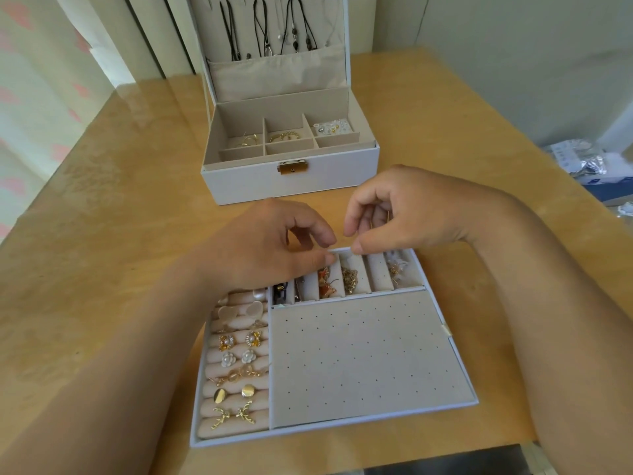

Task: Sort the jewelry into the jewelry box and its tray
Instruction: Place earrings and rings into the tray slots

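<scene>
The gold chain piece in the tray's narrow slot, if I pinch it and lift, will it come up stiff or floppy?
Probably floppy: the gold chain piece lies bunched in a heap, so it should dangle and unravel. Likely light, being small and fine. It might snag on the orange earrings in the next slot.

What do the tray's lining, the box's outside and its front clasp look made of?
Tray lining: beige velvet-like fabric, matte and fuzzy-looking. Box outside: probably white faux leather, smooth with faint sheen. Clasp: gold-coloured metal, going by its shine.
</scene>
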